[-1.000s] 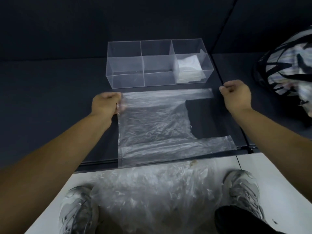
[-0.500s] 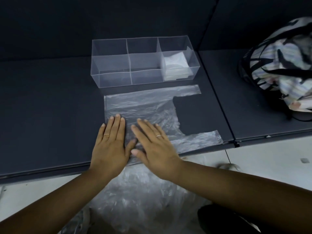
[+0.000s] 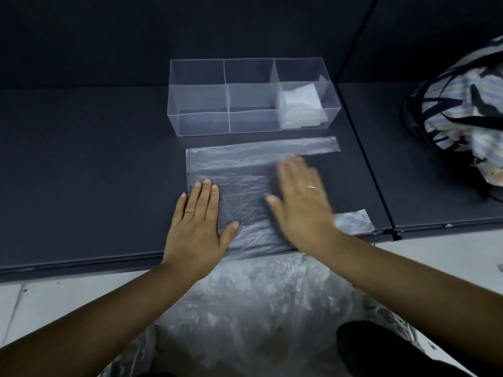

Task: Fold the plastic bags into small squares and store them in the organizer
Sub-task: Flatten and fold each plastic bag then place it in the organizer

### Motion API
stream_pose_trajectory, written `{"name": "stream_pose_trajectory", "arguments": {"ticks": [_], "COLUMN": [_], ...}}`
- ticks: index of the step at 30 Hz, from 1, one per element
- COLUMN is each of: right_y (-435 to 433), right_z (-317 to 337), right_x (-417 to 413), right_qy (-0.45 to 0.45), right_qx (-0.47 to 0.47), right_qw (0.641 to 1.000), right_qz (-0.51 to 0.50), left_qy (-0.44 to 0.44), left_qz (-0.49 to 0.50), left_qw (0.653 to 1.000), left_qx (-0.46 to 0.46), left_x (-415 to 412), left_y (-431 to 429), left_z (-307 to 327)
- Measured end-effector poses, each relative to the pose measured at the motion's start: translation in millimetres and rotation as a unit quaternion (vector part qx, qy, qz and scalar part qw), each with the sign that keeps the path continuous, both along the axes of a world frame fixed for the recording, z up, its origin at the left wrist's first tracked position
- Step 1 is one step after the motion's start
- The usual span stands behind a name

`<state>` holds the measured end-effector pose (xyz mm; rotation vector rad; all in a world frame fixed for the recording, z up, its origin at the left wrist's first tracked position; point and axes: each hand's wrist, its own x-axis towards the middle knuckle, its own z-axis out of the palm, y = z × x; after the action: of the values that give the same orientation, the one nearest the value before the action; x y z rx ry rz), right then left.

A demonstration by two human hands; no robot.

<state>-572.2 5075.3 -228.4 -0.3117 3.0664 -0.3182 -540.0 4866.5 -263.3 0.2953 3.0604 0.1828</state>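
The thin, clear, crinkled plastic bag [image 3: 245, 164] lies flat at the centre of the frame, its two handle strips reaching right, its near edge at the front lip of the dark matte worktop [image 3: 95, 172]. The left hand [image 3: 197, 227] rests flat on the bag's lower left part, fingers straight and together. The right hand [image 3: 299, 202], also flat and spread, lies over the middle of the bag and is blurred. Neither hand grips anything. The step looks like smoothing before the first fold. To do it well, the left palm should pin the film while the right sweeps outward toward the handles, pushing trapped air out. The film is slippery, so light, even pressure should keep it from bunching or sliding off the edge. Just above the bag stands the clear acrylic divided organizer [image 3: 201, 123], close but not touching, with a stack of folded white bag squares [image 3: 299, 104] in its right compartment. A heap of loose clear plastic bags [image 3: 258, 308] sits at the lower centre, below the worktop's edge. A striped fabric bag with dark straps [image 3: 462, 99] rests at the right of the frame, on a second dark panel across a seam. A dark wall [image 3: 136, 36] fills the top of the frame and a pale floor [image 3: 54, 308] shows at lower left.
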Motion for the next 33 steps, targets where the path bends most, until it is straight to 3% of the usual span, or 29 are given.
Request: {"name": "stream_pose_trajectory", "arguments": {"ticks": [2, 5, 9, 13, 15, 17, 19, 22, 24, 27, 30, 33], "right_y": [-46.8, -68.6, -7.0, 69.8, 76.2, 60.6, 33.5, 5.9, 4.5, 17.2, 38.1, 59.8], "right_z": [-5.2, -18.2, -29.2, -23.8, -14.5, -3.9, 2.5, -3.7, -9.6, -8.1, -0.6, 16.4], "right_x": [-19.5, -48.0, -69.6, -71.8, -61.2, -35.8, 5.3, 57.7, 69.5, 67.5, 60.1, 50.5], "right_qy": [-0.026, -0.06, -0.03, -0.015, 0.03, 0.064, 0.017, -0.029, 0.0, 0.092, 0.126, 0.08], "right_qx": [-0.044, -0.007, 0.034, 0.067, 0.062, -0.02, -0.092, -0.029, 0.005, -0.038, -0.06, -0.085], "right_qw": [0.994, 0.991, 0.998, 0.993, 0.992, 0.997, 0.991, 0.966, 0.964, 0.971, 0.973, 0.984], "right_qz": [0.096, 0.119, 0.04, -0.1, -0.107, -0.026, 0.098, 0.255, 0.265, 0.219, 0.184, 0.133], "left_qy": [-0.003, -0.005, -0.013, -0.02, 0.004, 0.028, 0.04, 0.084, 0.122, 0.139, 0.074, -0.042], "left_qz": [-0.003, -0.01, -0.005, 0.0, -0.028, -0.124, -0.21, -0.243, -0.237, -0.22, -0.15, -0.043], "left_qw": [1.0, 1.0, 1.0, 1.0, 0.999, 0.989, 0.976, 0.966, 0.962, 0.957, 0.959, 0.937], "left_qx": [-0.004, -0.008, -0.003, 0.001, 0.044, 0.069, 0.04, 0.012, 0.053, 0.131, 0.227, 0.345], "left_x": [-0.2, -0.1, -0.5, -0.4, 1.8, 12.3, 26.3, 41.3, 45.5, 49.8, 51.9, 46.8], "left_y": [0.3, 1.2, -0.3, -1.3, -6.5, -18.1, -33.0, -48.8, -51.2, -49.5, -51.1, -58.2], "left_z": [1.7, 4.2, 3.7, 5.7, 12.1, 13.9, 11.2, 7.6, 11.8, 26.3, 46.8, 68.9]}}
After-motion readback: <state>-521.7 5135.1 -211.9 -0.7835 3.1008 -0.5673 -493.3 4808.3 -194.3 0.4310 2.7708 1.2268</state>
